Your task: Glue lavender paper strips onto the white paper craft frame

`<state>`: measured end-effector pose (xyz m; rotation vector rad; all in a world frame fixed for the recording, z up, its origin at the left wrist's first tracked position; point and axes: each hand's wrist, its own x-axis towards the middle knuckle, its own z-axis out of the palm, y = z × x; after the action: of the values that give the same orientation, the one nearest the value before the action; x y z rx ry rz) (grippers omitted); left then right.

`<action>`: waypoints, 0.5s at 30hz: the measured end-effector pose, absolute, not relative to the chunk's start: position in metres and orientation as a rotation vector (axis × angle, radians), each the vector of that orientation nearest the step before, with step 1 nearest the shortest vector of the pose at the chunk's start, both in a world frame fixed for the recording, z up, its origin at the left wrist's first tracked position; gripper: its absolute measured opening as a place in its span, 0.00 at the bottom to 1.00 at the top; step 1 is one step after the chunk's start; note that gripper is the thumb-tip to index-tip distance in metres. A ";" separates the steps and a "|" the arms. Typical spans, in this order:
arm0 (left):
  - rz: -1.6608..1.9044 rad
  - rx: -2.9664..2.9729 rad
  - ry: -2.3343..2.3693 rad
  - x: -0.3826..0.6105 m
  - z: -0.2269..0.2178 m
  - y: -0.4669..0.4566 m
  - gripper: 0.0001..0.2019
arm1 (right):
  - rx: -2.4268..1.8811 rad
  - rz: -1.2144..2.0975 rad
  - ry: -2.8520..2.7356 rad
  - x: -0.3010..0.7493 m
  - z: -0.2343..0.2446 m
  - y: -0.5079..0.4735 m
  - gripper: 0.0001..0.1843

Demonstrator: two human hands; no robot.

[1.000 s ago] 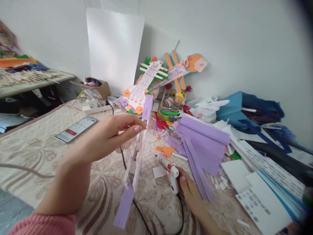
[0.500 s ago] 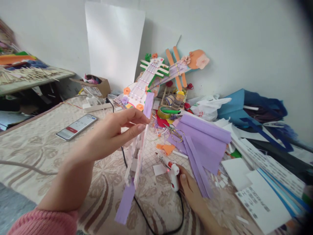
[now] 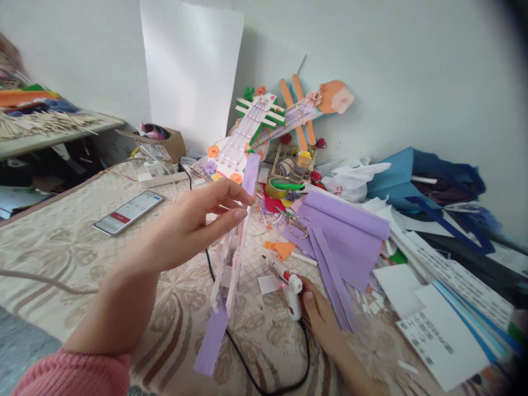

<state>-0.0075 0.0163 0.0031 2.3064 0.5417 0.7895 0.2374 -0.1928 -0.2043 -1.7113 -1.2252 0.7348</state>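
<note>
Left hand (image 3: 193, 223), centre: you are pinching the upper end of the white piece (image 3: 234, 283), which is running lower left to upper right; purple strip (image 3: 211, 342): extending past its lower end; glue gun (image 3: 293, 301), lower right of centre: aiming upper left, towards the piece; right hand (image 3: 319, 311) nearer, touching it, its closure untellable.
</note>
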 end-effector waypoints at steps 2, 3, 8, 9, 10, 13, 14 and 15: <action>0.798 2.298 0.543 -0.007 0.002 0.016 0.12 | -1.722 0.725 -1.226 0.238 -0.204 -0.193 0.26; 0.805 2.290 0.539 -0.007 0.003 0.016 0.12 | -1.725 0.722 -1.227 0.238 -0.204 -0.193 0.25; 0.813 2.272 0.505 -0.008 0.004 0.016 0.10 | -1.729 0.714 -1.231 0.238 -0.203 -0.193 0.25; 0.807 2.273 0.498 -0.008 0.004 0.016 0.10 | -1.725 0.714 -1.234 0.238 -0.203 -0.193 0.25; 0.804 2.271 0.490 -0.008 0.004 0.017 0.10 | -1.723 0.712 -1.237 0.238 -0.203 -0.193 0.26; 0.805 2.250 0.470 -0.008 0.003 0.018 0.11 | -1.732 0.704 -1.243 0.238 -0.204 -0.193 0.26; 0.806 2.243 0.470 -0.008 0.003 0.019 0.11 | -1.737 0.704 -1.243 0.238 -0.204 -0.193 0.26; 0.807 2.242 0.474 -0.007 0.002 0.019 0.12 | -1.742 0.706 -1.244 0.238 -0.204 -0.193 0.26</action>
<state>-0.0070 0.0187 0.0022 2.2422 0.4739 0.8071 0.2382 -0.1931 -0.2043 -1.7419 -1.2436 0.7062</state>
